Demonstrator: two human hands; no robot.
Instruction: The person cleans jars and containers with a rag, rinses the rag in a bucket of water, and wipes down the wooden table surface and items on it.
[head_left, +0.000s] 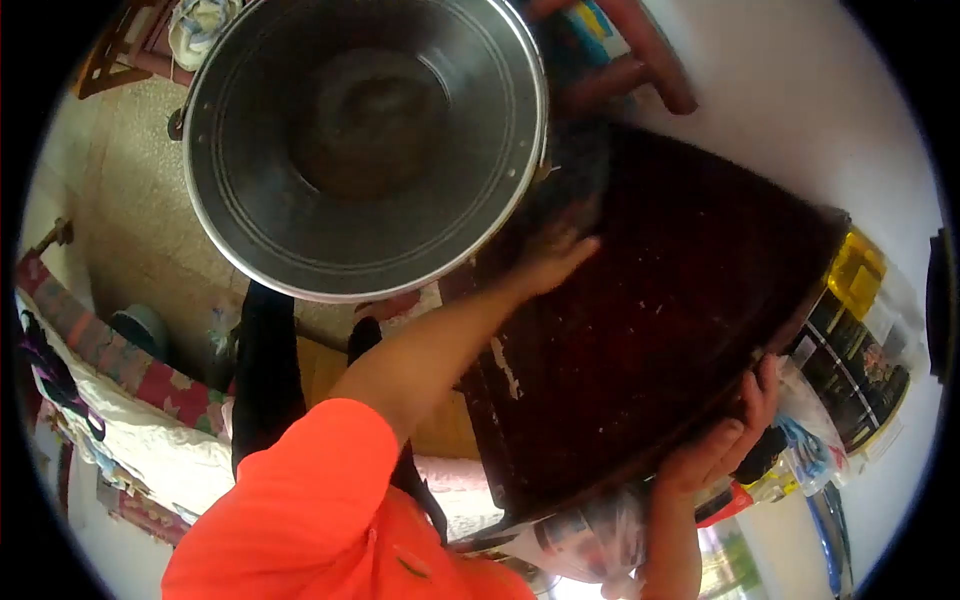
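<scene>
My left hand (pixel 555 262) reaches over the dark red tabletop (pixel 650 320), its thumb out to the side. Its other fingers blur into a dark grey patch, so what they hold, if anything, is hidden. My right hand (pixel 722 440) grips the outer edge of the tabletop, fingers bent at the rim. Small pale specks dot the dark surface. A large metal bucket (pixel 370 230), seen from above, has its rim close to my left hand; a brownish patch shows at its bottom.
Red plastic furniture (pixel 640 60) stands beyond the tabletop. Along the right are a yellow container (pixel 856 272), a dark patterned package (pixel 850 350) and plastic bags (pixel 585 535). A patterned bed or seat (pixel 160 450) lies at the left, beside a grey-green bowl (pixel 140 328).
</scene>
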